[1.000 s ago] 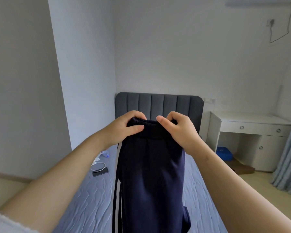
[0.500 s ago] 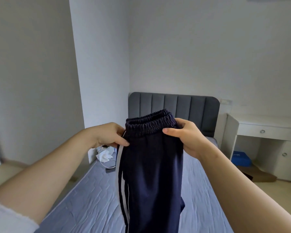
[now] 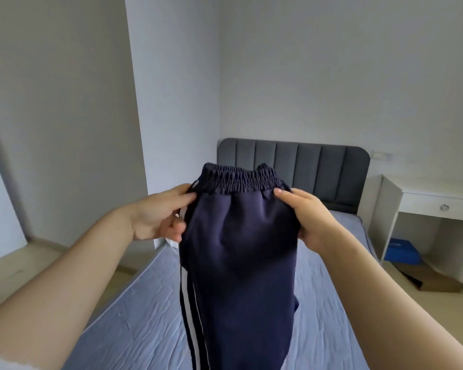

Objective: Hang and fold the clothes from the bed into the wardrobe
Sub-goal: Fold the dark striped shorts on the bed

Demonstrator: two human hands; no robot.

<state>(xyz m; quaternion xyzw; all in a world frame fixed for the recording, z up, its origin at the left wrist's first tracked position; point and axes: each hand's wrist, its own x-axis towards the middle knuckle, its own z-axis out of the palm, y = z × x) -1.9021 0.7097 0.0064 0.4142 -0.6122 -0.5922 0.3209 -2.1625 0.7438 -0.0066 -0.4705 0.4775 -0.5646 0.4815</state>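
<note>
A pair of navy blue fabric track trousers with white side stripes (image 3: 238,263) hangs upright in mid-air above the blue quilted bed (image 3: 134,311). Its gathered elastic waistband (image 3: 238,178) stands at twelve o'clock, just above both grips. The left hand (image 3: 158,213) pinches the striped side seam at nine o'clock of the garment, thumb on the front and fingers curled behind. The right hand (image 3: 309,217) clasps the opposite edge at three o'clock, just below the waistband. The legs drop toward six o'clock, out of view. A grey padded headboard (image 3: 318,161) stands behind the trousers.
</note>
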